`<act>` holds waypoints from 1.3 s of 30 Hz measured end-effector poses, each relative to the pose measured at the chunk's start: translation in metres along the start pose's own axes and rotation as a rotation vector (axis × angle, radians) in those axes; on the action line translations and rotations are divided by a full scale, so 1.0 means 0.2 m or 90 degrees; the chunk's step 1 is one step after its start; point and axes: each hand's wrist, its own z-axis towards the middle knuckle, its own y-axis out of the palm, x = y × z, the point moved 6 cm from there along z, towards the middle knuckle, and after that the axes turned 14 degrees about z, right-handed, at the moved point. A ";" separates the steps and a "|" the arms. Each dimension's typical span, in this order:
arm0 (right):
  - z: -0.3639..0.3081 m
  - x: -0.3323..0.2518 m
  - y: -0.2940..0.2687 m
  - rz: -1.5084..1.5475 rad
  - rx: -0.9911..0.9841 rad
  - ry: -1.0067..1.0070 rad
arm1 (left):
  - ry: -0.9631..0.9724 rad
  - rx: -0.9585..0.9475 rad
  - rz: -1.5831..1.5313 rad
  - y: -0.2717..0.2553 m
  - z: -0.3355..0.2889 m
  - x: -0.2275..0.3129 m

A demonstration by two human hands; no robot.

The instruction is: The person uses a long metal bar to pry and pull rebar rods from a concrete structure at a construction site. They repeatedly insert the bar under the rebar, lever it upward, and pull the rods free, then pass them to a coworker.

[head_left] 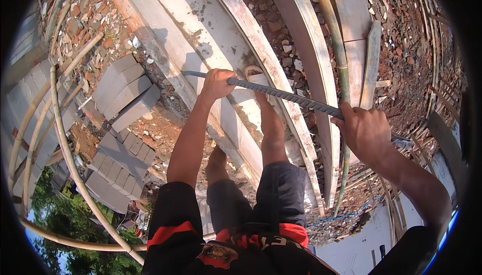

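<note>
A ribbed steel reinforcing bar (286, 94) crosses in front of me, sloping down from left to right. My left hand (218, 84) is wrapped round it near its left end, which sticks out past the fist. Farther right, my right hand (365, 128) grips the bar at the right end that shows; whatever lies beyond the fist is hidden. Under the bar runs a long concrete beam (221, 29) between wooden form boards (246, 24). My legs come down onto it, one foot (256, 74) partly behind the bar.
Grey blocks (123, 89) are stacked on the left, with more blocks (120, 164) lower down. Bamboo poles (65, 139) stand at the left edge. Another bamboo pole (339, 49) lies along boards (351, 24) on the right. Broken brick rubble (401, 49) covers the ground.
</note>
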 end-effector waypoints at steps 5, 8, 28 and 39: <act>-0.25 -0.09 0.30 0.137 0.009 0.129 | 0.042 -0.130 -0.055 0.05 -0.10 0.08; -0.35 -0.11 0.47 0.168 0.019 0.171 | 0.103 -0.173 -0.023 0.07 -0.17 0.11; -0.91 -0.35 0.47 0.098 0.019 0.082 | 0.228 -0.053 0.001 0.03 -0.36 0.41; -0.63 0.29 0.82 0.169 0.039 0.053 | 0.182 -0.226 0.103 0.31 -0.17 0.44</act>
